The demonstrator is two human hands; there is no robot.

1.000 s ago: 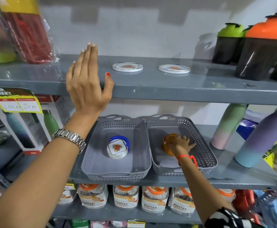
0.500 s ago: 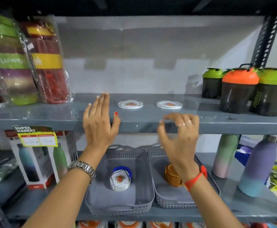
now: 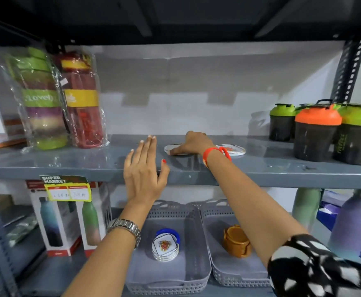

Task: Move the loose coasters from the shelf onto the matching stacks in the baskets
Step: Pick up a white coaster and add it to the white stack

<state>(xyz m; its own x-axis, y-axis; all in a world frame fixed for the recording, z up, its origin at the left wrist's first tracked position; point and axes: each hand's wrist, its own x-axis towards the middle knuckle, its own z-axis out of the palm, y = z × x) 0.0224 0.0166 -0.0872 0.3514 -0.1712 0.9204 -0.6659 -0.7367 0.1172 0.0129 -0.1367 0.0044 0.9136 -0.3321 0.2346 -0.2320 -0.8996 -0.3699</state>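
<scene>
Grey shelf point(image 3: 72, 161): right hand point(image 3: 193, 142), newly arrived from basket point(image 3: 237, 273), grip closing on left coaster point(image 3: 172, 149); left hand point(image 3: 144, 168) spread wide, empty; pickup beginning.

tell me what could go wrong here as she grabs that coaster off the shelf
1. The right hand covers the left coaster, which lies flat on the smooth shelf; it may slide rather than lift, possibly toward the front edge.
2. The right forearm crosses beside the second coaster, so pulling back could knock it.
3. The white stack in the left basket already looks uneven; a dropped coaster might topple it.
</scene>
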